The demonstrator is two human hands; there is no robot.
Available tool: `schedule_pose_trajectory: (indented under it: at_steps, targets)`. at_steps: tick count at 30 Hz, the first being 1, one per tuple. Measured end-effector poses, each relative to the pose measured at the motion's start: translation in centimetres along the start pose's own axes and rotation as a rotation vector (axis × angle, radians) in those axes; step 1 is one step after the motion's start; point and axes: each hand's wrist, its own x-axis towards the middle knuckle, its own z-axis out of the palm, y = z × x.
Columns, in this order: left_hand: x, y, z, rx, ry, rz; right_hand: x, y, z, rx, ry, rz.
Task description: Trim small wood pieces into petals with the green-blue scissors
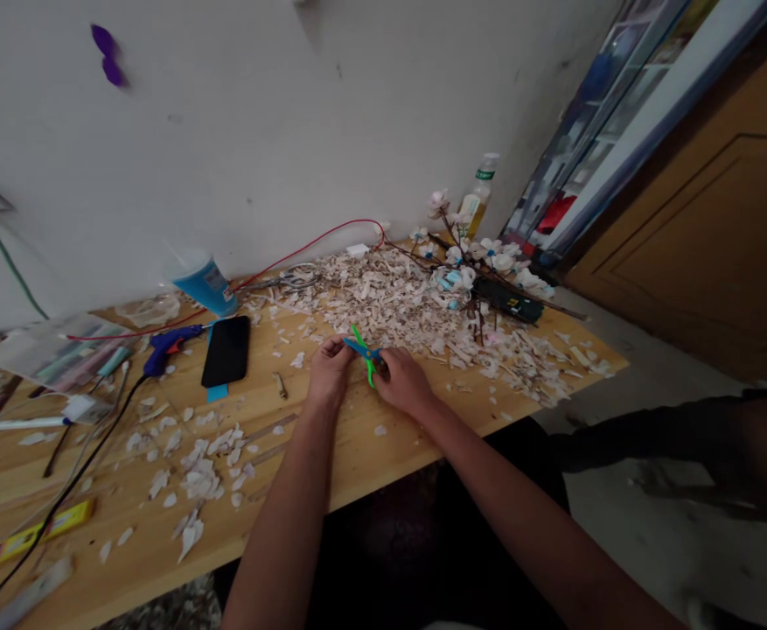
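Observation:
My right hand point(406, 382) grips a pair of blue and green scissors point(368, 353) just above the near part of the wooden table. The scissors' blades are spread, one blue and one green, and the blue one points at my left hand point(331, 363). With its fingers pinched together, my left hand meets that blade tip; whatever it pinches is too small to make out. Beyond both hands lies a broad heap of pale, dry petal-like flakes point(383, 302). A short brownish stub point(279, 385) rests left of my left hand.
White flowers on dark twigs point(491, 254) lie at the back right by a bottle point(475, 206). Leftward are a phone point(226, 352), a blue cup point(207, 284), a purple glue gun point(170, 348) with its black cord, and a yellow box cutter point(29, 535). A person's dark-clothed leg point(645, 433) is at right.

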Motion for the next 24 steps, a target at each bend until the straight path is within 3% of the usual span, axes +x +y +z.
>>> schedule_pose_trajectory:
  at_steps: [12,18,24]
  targets:
    - [-0.40,0.95,0.67,-0.163,0.094,-0.105,-0.03,-0.12,-0.04,-0.023,-0.003,-0.006]
    - [-0.84,0.30,1.05,-0.124,0.035,-0.183,0.04,0.09,0.21,-0.007,0.015,0.011]
    - [-0.71,0.30,0.86,-0.106,0.007,-0.175,0.05,0.29,0.46,-0.002,0.032,0.018]
